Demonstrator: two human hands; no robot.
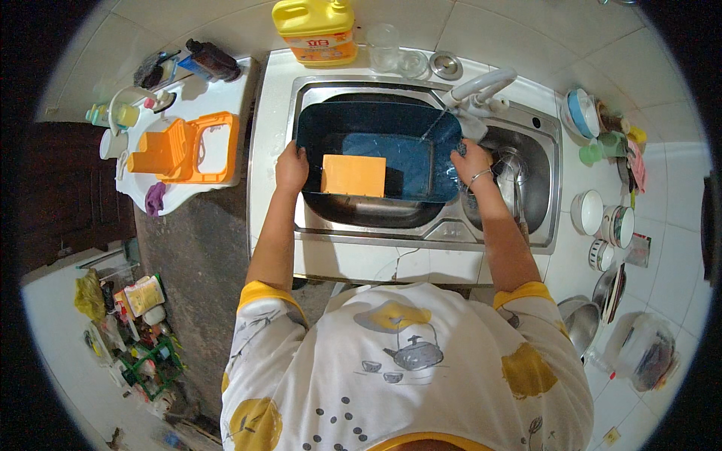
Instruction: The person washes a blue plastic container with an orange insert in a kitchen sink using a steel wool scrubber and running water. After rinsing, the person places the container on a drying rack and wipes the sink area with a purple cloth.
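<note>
A dark blue rectangular plastic bin [361,116] lies over the large left bowl of the steel sink [361,239]. My left hand [292,167] is closed on its left rim, and my right hand [472,161] grips its right side, fingers partly hidden by the wall. Against the bin's near left part shows a flat orange rectangle [353,176]; whether it is a loose piece or part of the bin I cannot tell. A thin stream of water falls from the white faucet [481,86] into the bin's far right corner.
Behind the sink stand a yellow jug [314,34] and a glass jar [383,46]. Utensils lie in the small right bowl [519,180]. Bowls [587,213] line the right counter. At left, a white washbasin [162,204] bears an orange plastic frame [214,146].
</note>
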